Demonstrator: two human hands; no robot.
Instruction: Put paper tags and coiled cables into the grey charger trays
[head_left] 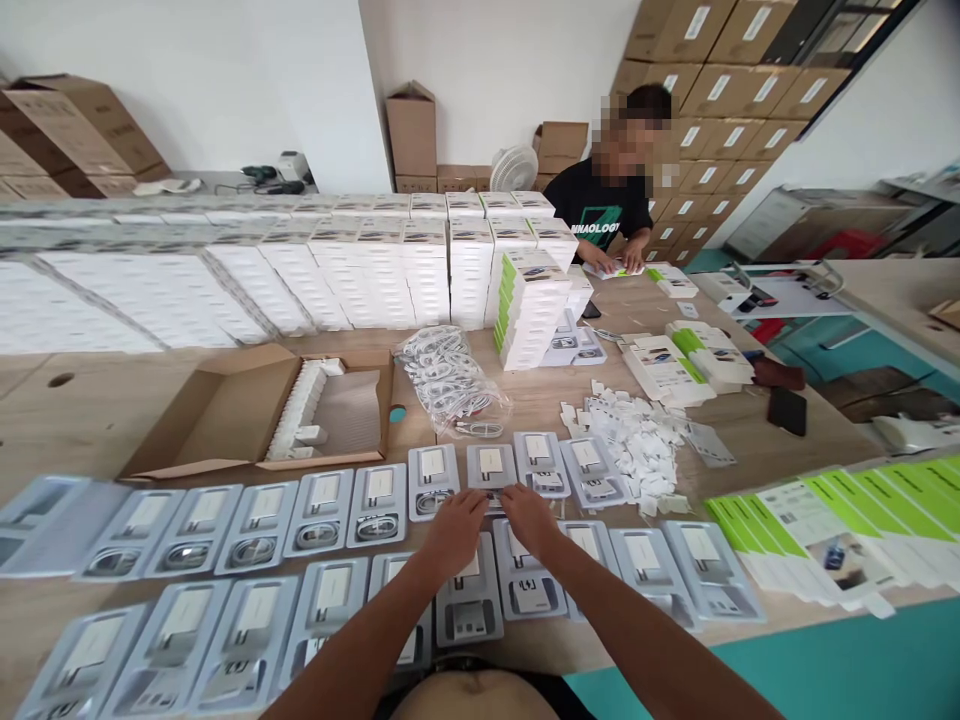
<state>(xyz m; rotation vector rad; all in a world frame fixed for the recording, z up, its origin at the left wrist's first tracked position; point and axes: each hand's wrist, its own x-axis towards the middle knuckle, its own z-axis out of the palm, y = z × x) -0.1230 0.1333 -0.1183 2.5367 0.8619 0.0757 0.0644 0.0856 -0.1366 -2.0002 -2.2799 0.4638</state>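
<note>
My left hand [457, 525] and my right hand [531, 517] meet over the lower compartment of a pale plastic tray [471, 466]. Fingers of both hands are closed around a white cable [493, 498], mostly hidden beneath them. In that tray's upper compartment lies a white charger [490, 462]. Left of my hands, a neighbouring tray holds a charger and a coiled cable [433, 500]. On the right, another tray [559, 478] holds a charger and a printed card. A second row of filled trays [495, 585] lies nearer me, partly covered by my forearms.
Bagged cables [454, 380] and an open carton of chargers [300, 405] lie beyond the trays. White paper pieces [637, 440] are heaped at right, near green-and-white boxes [832, 530]. Stacked white boxes [360, 270] line the back; a co-worker [604, 215] handles a box there.
</note>
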